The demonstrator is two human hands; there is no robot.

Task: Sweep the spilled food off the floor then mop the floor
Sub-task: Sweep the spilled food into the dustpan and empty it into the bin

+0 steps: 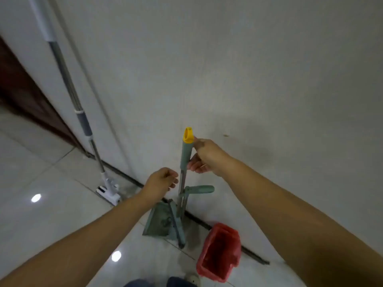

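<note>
A broom with a green grip [186,155] and a yellow cap [188,135] stands upright against the white wall. My right hand [205,157] holds that grip just below the cap, thumb up by the cap and fingers beside the grip. My left hand [162,180] hovers loosely curled just left of the broom's metal shaft and holds nothing. The green dustpan [158,221] stands on the floor at the broom's foot, its green handle [200,189] sticking out to the right. A flat mop [108,190] with a grey and white pole leans on the wall at the left.
A red bucket [219,253] sits on the pale tiled floor [51,214] at the wall's base, right of the dustpan. A dark wooden door [24,88] lies at the far left. My shoes [191,279] show at the bottom edge.
</note>
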